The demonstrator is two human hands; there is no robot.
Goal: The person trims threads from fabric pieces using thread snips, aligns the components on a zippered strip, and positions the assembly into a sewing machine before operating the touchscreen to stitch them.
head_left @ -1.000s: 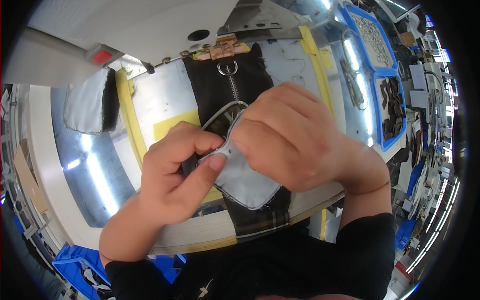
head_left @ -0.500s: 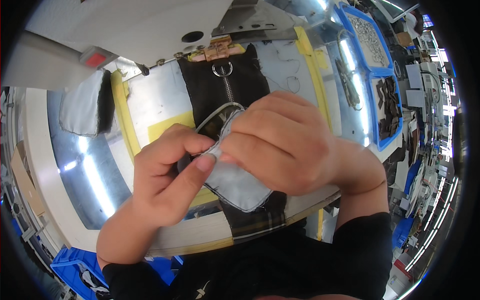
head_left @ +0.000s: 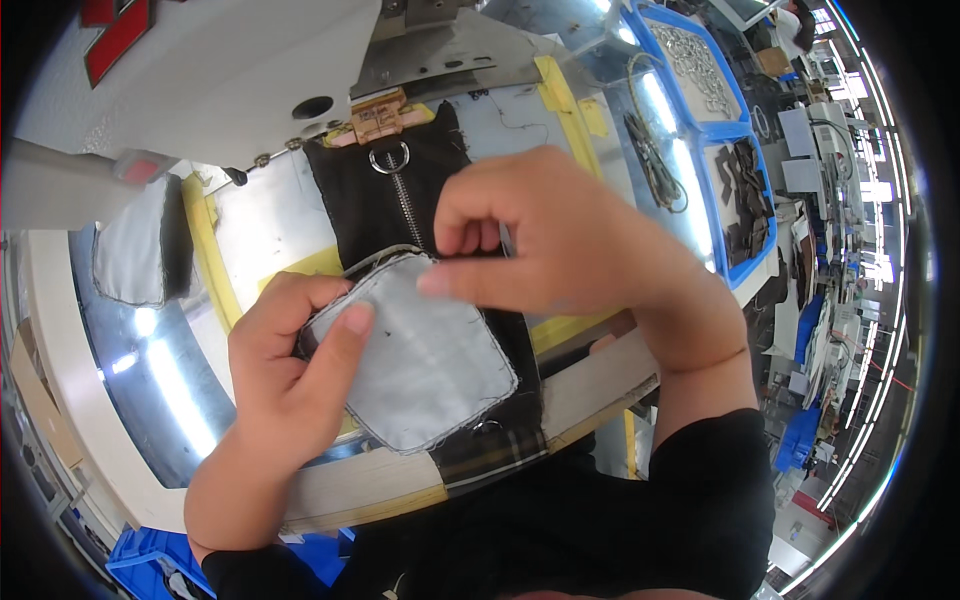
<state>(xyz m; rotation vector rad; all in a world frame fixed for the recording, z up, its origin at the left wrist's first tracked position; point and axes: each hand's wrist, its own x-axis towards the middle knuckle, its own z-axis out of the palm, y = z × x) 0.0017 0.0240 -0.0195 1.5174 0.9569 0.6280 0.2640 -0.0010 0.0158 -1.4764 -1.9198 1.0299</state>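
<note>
A grey, rounded-square fabric piece [head_left: 420, 370] with a dark stitched, frayed edge lies tilted over a black fabric strip [head_left: 390, 210] that has a metal zipper [head_left: 408, 208] and a D-ring [head_left: 389, 158]. My left hand [head_left: 300, 350] pinches the grey piece at its left edge, thumb on top, fingers partly hidden underneath. At the upper right corner is my right hand [head_left: 540, 235], its thumb tip over the piece. The right fingers are curled, with a gap to the thumb and nothing visible between them.
A white machine head [head_left: 230, 80] overhangs the far left. Another grey fabric piece [head_left: 130, 250] lies at the left. Blue trays [head_left: 745, 130] with metal rings and dark strips stand at the far right. Yellow tape [head_left: 205, 230] marks the worktable [head_left: 370, 490]; a blue bin [head_left: 150, 560] sits below.
The grey piece has been turned flatter, its broad face now showing. My right hand has parted from my left, its thumb and fingers spread apart. The view has shifted slightly.
</note>
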